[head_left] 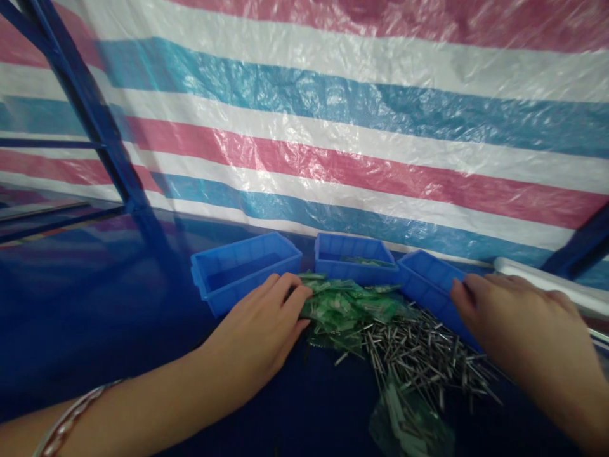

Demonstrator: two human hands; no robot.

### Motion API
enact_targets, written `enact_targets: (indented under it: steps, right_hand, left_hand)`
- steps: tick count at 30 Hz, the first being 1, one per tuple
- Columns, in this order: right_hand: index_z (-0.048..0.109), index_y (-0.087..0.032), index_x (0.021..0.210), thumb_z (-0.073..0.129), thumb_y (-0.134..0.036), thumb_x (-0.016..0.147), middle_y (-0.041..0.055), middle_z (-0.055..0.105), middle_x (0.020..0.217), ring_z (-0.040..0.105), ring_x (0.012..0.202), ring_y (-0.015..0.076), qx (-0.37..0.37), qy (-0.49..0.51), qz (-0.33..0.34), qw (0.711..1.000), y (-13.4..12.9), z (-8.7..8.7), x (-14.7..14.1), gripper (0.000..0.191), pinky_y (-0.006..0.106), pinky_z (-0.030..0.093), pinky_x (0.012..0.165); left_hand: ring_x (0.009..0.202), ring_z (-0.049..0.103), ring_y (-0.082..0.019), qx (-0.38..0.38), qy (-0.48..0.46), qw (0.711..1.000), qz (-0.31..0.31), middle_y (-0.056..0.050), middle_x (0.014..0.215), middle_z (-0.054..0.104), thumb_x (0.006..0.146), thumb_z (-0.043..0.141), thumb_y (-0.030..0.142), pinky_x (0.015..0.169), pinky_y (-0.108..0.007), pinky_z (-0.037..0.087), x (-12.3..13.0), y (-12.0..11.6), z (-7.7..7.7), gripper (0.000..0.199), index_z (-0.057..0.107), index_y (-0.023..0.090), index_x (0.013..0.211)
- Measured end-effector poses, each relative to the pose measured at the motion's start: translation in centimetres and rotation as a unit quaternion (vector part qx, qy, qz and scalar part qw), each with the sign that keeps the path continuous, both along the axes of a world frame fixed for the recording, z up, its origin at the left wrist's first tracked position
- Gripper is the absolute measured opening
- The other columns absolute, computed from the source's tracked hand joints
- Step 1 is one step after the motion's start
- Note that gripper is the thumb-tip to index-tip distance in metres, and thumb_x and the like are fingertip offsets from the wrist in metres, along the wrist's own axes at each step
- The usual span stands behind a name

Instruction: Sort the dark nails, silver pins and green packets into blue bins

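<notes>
- You face a striped plastic tarpaulin point(333, 127) in pink, white and blue, hung behind a blue steel frame post point(80, 108) as a backdrop.
- Your glossy dark blue surface point(95, 304) runs up to that sheet, with a white tube point(542, 279) lying along the right.
- Three blue plastic bins stand in a shallow arc along the back, probably to keep them within reach of both hands: the left bin point(245, 270), the middle bin point(354, 257), and the right bin point(431, 285).
- Your hands are well apart, neither clamped on anything that you can see.
- Your left hand point(259, 327) lies open, its fingertips against the heap of green plastic packets point(349, 308).
- Your right hand point(518, 317) rests on the right bin's edge, perhaps steadying it; you cannot tell if it grips.
- Loose metal pins point(413, 352) spill in front of the bins.
</notes>
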State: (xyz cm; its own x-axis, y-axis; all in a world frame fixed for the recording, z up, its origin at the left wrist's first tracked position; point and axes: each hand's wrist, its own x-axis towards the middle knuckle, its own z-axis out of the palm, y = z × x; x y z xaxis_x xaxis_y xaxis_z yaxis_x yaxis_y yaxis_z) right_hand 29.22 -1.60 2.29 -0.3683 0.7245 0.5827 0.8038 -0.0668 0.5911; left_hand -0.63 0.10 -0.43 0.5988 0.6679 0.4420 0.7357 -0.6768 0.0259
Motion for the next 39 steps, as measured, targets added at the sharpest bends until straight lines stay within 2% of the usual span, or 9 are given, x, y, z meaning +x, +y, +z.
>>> enact_targets:
  steps: [4,7,10,14,18,21,25,32,39]
  right_hand:
    - [0.052,-0.022,0.059,0.040,-0.023,0.087,0.0037,0.051,0.043,0.051,0.036,0.0169,-0.055,0.004,-0.047,0.997,0.2,-0.6,1.2,0.031,0.029,0.022,0.042]
    - [0.053,-0.021,0.064,0.036,-0.026,0.091,0.0032,0.051,0.041,0.051,0.033,0.0171,-0.075,0.016,-0.046,0.996,0.6,-1.2,1.7,0.032,0.028,0.022,0.042]
    - [0.051,-0.021,0.069,0.032,-0.031,0.093,0.0029,0.051,0.043,0.050,0.033,0.0186,-0.059,0.035,-0.061,0.996,1.0,-1.5,1.6,0.032,0.028,0.020,0.041]
    - [0.051,-0.018,0.083,0.030,-0.032,0.094,0.0113,0.060,0.070,0.060,0.057,0.0251,-0.009,0.062,-0.062,0.996,1.0,-1.3,-0.2,0.027,0.032,0.031,0.047]
    - [0.050,-0.021,0.077,0.029,-0.026,0.094,0.0059,0.059,0.066,0.055,0.053,0.0210,-0.016,0.102,0.115,0.988,-0.4,-1.3,-3.7,0.028,0.033,0.034,0.052]
    - [0.050,-0.023,0.075,0.033,-0.018,0.094,-0.0004,0.059,0.062,0.056,0.054,0.0146,-0.105,0.177,0.253,0.945,-2.0,-2.4,-6.1,0.025,0.028,0.036,0.056]
    - [0.049,-0.023,0.071,0.044,-0.016,0.089,-0.0043,0.058,0.060,0.055,0.051,0.0104,-0.228,0.196,0.339,0.892,-2.9,-4.3,-7.4,0.020,0.024,0.038,0.055]
    - [0.052,-0.022,0.072,0.058,-0.008,0.073,-0.0039,0.062,0.065,0.058,0.056,0.0124,-0.268,0.188,0.331,0.885,-2.4,-4.8,-6.9,0.015,0.024,0.042,0.055]
    - [0.056,-0.023,0.080,0.055,-0.010,0.077,-0.0032,0.064,0.071,0.061,0.063,0.0143,-0.288,0.192,0.319,0.882,-2.8,-4.4,-6.9,0.013,0.027,0.046,0.064]
  left_hand:
    - [0.075,0.054,-0.026,0.018,0.047,0.997,0.056,-0.009,0.088,0.051,0.085,0.056,0.020,0.064,-0.042,0.050,-0.3,-0.6,0.4,0.011,0.055,0.013,0.093]
    - [0.076,0.057,-0.027,-0.040,0.107,0.989,0.096,-0.009,0.086,0.053,0.084,0.058,0.025,0.063,-0.040,0.050,-0.2,-0.6,0.4,0.012,0.057,0.016,0.091]
    - [0.081,0.059,-0.026,-0.078,0.164,0.977,0.110,-0.009,0.090,0.056,0.086,0.057,0.021,0.067,-0.037,0.050,0.0,-0.4,-0.1,0.009,0.058,0.016,0.094]
    - [0.081,0.060,-0.027,-0.080,0.180,0.975,0.101,-0.008,0.090,0.056,0.087,0.055,0.019,0.066,-0.039,0.052,0.2,-0.1,-0.8,0.008,0.058,0.016,0.094]
    - [0.081,0.061,-0.028,-0.090,0.175,0.976,0.093,-0.008,0.091,0.056,0.087,0.054,0.016,0.066,-0.041,0.053,0.0,0.0,-0.8,0.008,0.057,0.015,0.094]
    - [0.083,0.061,-0.029,-0.096,0.160,0.978,0.089,-0.008,0.091,0.056,0.086,0.054,0.017,0.067,-0.042,0.053,-0.1,0.0,-0.8,0.008,0.056,0.016,0.094]
    - [0.084,0.061,-0.027,-0.098,0.153,0.980,0.084,-0.009,0.096,0.057,0.086,0.051,0.016,0.069,-0.039,0.052,-0.2,0.0,-0.8,0.012,0.056,0.017,0.097]
    - [0.083,0.060,-0.028,-0.124,0.154,0.977,0.079,-0.008,0.094,0.056,0.089,0.047,0.016,0.067,-0.045,0.053,-0.1,-0.1,-0.4,0.010,0.054,0.017,0.096]
    - [0.080,0.059,-0.027,-0.110,0.160,0.980,0.053,-0.008,0.091,0.054,0.090,0.045,0.016,0.066,-0.044,0.052,0.1,-0.1,-0.2,0.009,0.053,0.017,0.093]
